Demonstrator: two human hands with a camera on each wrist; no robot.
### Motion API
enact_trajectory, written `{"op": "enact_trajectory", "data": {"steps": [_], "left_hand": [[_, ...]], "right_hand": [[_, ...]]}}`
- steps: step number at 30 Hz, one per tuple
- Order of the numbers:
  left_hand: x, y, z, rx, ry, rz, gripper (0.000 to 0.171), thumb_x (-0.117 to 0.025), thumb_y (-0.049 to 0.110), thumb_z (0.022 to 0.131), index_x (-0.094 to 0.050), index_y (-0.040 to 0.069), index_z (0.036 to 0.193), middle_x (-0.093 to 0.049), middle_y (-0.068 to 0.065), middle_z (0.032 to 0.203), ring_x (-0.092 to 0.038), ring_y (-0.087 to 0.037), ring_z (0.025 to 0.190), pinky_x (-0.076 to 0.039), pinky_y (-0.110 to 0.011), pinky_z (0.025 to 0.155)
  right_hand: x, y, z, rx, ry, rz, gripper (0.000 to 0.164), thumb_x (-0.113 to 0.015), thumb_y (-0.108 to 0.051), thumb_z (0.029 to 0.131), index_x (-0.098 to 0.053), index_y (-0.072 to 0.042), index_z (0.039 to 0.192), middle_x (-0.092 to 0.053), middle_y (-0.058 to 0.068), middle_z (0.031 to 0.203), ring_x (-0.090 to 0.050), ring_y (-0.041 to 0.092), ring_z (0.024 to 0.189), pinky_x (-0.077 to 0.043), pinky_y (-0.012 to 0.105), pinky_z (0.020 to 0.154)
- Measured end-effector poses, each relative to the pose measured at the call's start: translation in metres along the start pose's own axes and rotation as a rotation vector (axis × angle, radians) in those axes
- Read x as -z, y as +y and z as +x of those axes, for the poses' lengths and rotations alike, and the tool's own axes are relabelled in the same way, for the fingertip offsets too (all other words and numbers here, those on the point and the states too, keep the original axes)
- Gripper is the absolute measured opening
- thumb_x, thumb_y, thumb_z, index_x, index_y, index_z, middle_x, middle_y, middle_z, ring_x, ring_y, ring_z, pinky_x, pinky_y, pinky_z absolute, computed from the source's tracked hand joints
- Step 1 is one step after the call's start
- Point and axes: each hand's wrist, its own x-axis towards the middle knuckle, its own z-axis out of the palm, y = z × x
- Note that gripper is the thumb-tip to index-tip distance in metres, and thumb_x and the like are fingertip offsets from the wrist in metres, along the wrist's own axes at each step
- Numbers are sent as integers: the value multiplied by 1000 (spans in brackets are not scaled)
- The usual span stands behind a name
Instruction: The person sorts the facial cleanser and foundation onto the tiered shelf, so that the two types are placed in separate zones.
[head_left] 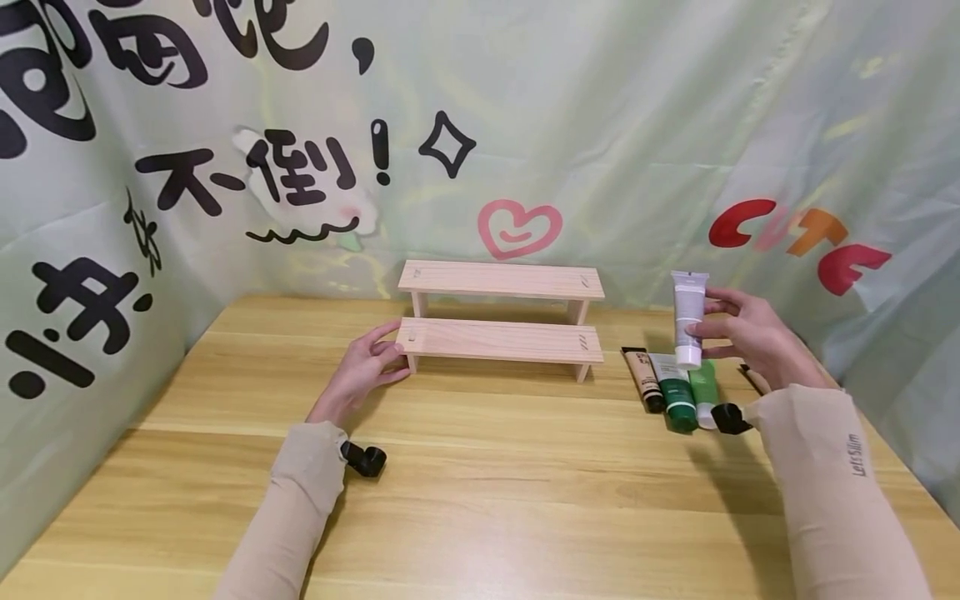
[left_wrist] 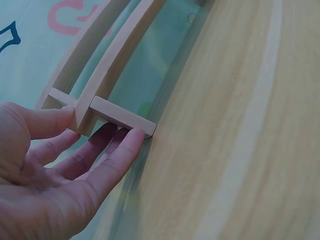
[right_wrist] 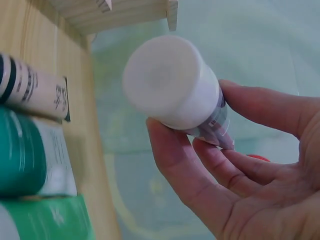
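Here, the right hand (head_left: 759, 335) grasps a tube (head_left: 688, 310) above the table (head_left: 510, 500); the left hand (head_left: 362, 367) holds the shelf (head_left: 498, 340).

Wood-grain table (head_left: 487, 500), loaded toward its far side

At twelve o'clock, near the far edge, a two-tier wooden stand (head_left: 498, 340) rests upright. At two o'clock, side by side with caps toward six, lie a beige tube (head_left: 642, 375), a white-and-green tube (head_left: 677, 396) and a green tube (head_left: 702, 386). At three o'clock from these lies a partly hidden beige item (head_left: 757, 382).
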Motion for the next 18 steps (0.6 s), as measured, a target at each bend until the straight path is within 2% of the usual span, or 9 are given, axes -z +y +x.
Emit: {"op": "enact_trajectory", "data": {"steps": [5, 10, 18], "left_hand": [[-1, 0, -1, 12, 5, -4, 54, -40, 3, 109, -26, 7, 161, -46, -33, 143, -50, -44, 130, -53, -44, 101], [0, 0, -1, 16, 16, 3, 54, -40, 3, 110, -26, 8, 161, -47, -32, 143, -49, -42, 130, -54, -42, 100], [-1, -1, 1, 28, 15, 1, 54, -42, 3, 109, -28, 9, 161, -49, -29, 140, -51, -39, 128, -57, -38, 95]], "right_hand": [[-10, -12, 6, 15, -6, 15, 86, -61, -14, 102, -1, -2, 162, -22, 31, 155, -45, 40, 118, -61, 39, 86], [-24, -29, 14, 45, 15, 42, 85, -65, -11, 100, -8, -4, 163, -28, 27, 153, -47, 39, 115, -62, 38, 82], [-44, -59, 23, 75, 53, 99, 87, -66, -6, 97, -10, -6, 163, -30, 25, 153, -44, 40, 121, -63, 35, 80]]}}
